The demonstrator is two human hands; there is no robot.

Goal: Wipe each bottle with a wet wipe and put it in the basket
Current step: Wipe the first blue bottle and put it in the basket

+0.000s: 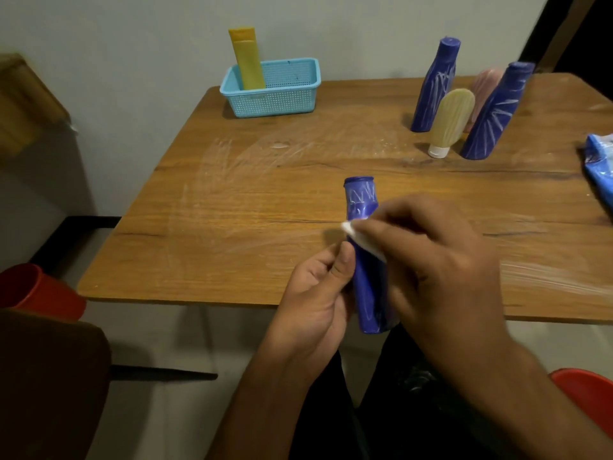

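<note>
— Wooden desk (232, 210), streaked white, stood against a pale wall. What did the hands have?

— Left hand (315, 293) curled round a blue bottle (366, 293) at six o'clock; right hand (431, 254) pinched a white wipe (356, 235) against it.

— And the basket?

— Blue basket (282, 97) sat at eleven o'clock, a yellow bottle (247, 58) upright inside. Four marked bottles stood at two o'clock.

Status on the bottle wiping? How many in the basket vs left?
Done: one yellow bottle stands in the blue basket. In hand: left hand holds a blue bottle while right hand rubs it with the wet wipe. Left: four bottles at far right, two blue, one cream, one pink.
</note>
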